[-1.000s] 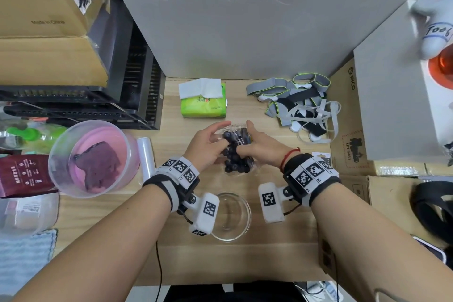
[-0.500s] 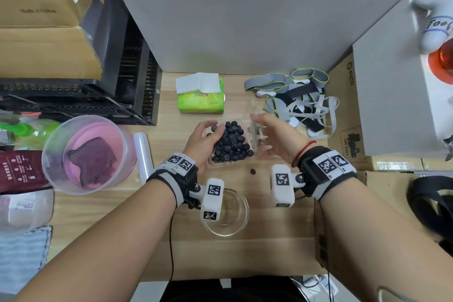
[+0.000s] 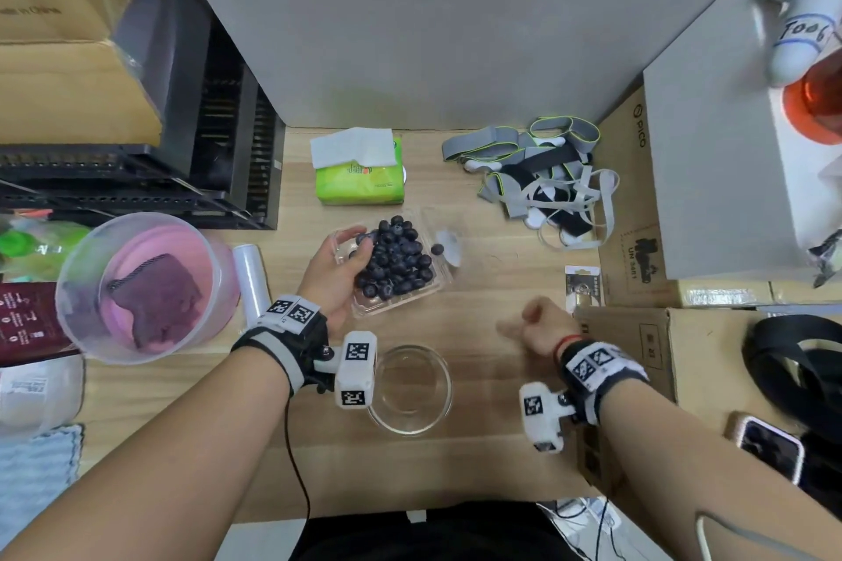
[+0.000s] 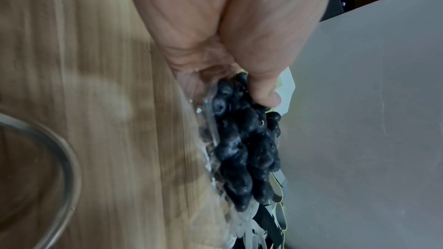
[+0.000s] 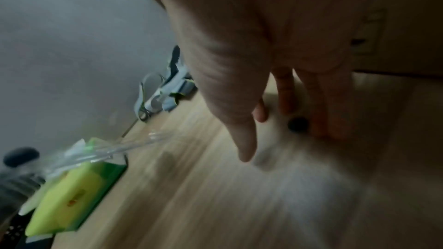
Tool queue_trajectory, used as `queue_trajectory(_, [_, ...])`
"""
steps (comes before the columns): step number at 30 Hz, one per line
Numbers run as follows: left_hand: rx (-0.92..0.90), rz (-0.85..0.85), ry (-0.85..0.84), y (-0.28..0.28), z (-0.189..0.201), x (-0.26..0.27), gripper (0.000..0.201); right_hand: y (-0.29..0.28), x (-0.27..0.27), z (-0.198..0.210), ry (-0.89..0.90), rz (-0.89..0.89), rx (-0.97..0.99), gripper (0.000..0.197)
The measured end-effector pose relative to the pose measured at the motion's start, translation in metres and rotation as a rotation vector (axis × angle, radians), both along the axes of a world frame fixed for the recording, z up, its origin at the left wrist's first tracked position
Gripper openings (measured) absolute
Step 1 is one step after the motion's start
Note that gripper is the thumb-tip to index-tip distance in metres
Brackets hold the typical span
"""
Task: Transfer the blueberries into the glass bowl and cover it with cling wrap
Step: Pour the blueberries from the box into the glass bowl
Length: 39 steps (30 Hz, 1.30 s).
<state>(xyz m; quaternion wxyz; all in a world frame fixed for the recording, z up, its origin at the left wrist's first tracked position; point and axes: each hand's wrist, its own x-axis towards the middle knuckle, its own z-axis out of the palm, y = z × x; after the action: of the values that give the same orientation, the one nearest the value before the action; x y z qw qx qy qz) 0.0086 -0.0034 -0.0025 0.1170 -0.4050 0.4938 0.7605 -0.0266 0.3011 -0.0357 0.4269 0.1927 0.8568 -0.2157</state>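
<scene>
A clear plastic clamshell (image 3: 401,301) full of blueberries (image 3: 396,260) sits on the wooden table, and my left hand (image 3: 337,273) grips its left side. In the left wrist view the thumb (image 4: 263,92) lies over the blueberries (image 4: 239,139). The lid (image 3: 449,241) lies open to the right with one berry on it. The empty glass bowl (image 3: 410,387) stands nearer me, with its rim (image 4: 67,158) in the left wrist view. My right hand (image 3: 533,326) is blurred to the right of the bowl. Its fingers hang over a loose blueberry (image 5: 298,124), with the thumb apart. The cling wrap roll (image 3: 248,278) lies left of my left hand.
A pink tub (image 3: 82,287) holding a purple cloth is at the left, with a black rack (image 3: 136,187) behind it. A green tissue pack (image 3: 360,182) and a heap of grey straps (image 3: 537,178) lie at the back. Cardboard boxes (image 3: 638,333) and a phone (image 3: 770,446) are at the right.
The clamshell lid has been opened and a berry dropped onto the table. My right hand has left the lid and moved right and toward me. My left hand still holds the box.
</scene>
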Motion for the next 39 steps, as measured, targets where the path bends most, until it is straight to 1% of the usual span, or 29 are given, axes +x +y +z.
queue_trajectory(3, [0.006,-0.012,-0.005,0.003,-0.004,0.001,0.018,-0.002,0.016,-0.013,0.151,0.040,0.051,0.017])
queue_trajectory(6, [-0.007,-0.023,-0.006,0.004,-0.007,0.003,0.019,-0.008,0.011,-0.013,0.208,0.054,-0.017,0.019])
queue_trajectory(8, [-0.019,-0.026,-0.008,0.005,-0.010,0.004,0.021,-0.015,0.000,-0.010,0.235,0.041,-0.085,0.014])
queue_trajectory(10, [-0.041,-0.033,-0.022,0.005,-0.013,0.007,0.024,-0.023,-0.013,-0.007,0.282,0.074,-0.133,0.007])
queue_trajectory(12, [-0.107,-0.060,-0.041,0.006,-0.019,0.008,0.023,-0.030,-0.029,-0.005,0.338,0.119,-0.158,0.010])
queue_trajectory(15, [-0.185,-0.105,-0.076,0.004,-0.038,0.014,0.028,-0.040,-0.048,-0.005,0.381,0.121,-0.164,0.015])
queue_trajectory(18, [-0.193,-0.094,-0.096,0.002,-0.052,0.017,0.025,-0.046,-0.061,-0.005,0.426,0.122,-0.158,0.015])
queue_trajectory(21, [-0.191,-0.113,-0.095,-0.003,-0.056,0.018,0.036,-0.051,-0.076,0.002,0.520,0.065,-0.117,0.015])
queue_trajectory(23, [-0.197,-0.113,-0.116,-0.006,-0.056,0.018,0.039,-0.058,-0.089,0.007,0.571,0.068,-0.121,0.018])
queue_trajectory(26, [-0.214,-0.090,-0.131,-0.007,-0.050,0.013,0.045,-0.083,-0.110,0.013,0.594,0.156,-0.227,0.022])
queue_trajectory(28, [-0.226,-0.104,-0.129,-0.009,-0.048,0.007,0.048,-0.107,-0.124,0.012,0.591,0.240,-0.242,0.027])
queue_trajectory(31, [-0.347,-0.252,-0.117,-0.013,-0.048,-0.006,0.053,-0.145,-0.145,0.003,0.616,0.351,-0.234,0.036])
queue_trajectory(33, [-0.421,-0.320,-0.108,-0.015,-0.051,-0.012,0.053,-0.167,-0.159,-0.006,0.626,0.406,-0.213,0.042])
queue_trajectory(36, [-0.547,-0.448,-0.121,-0.017,-0.056,-0.019,0.042,-0.192,-0.182,-0.019,0.648,0.513,-0.177,0.048])
queue_trajectory(37, [-0.554,-0.475,-0.125,-0.017,-0.059,-0.020,0.037,-0.197,-0.188,-0.022,0.652,0.557,-0.160,0.046])
queue_trajectory(39, [-0.534,-0.491,-0.136,-0.019,-0.062,-0.021,0.020,-0.204,-0.199,-0.029,0.648,0.633,-0.116,0.038])
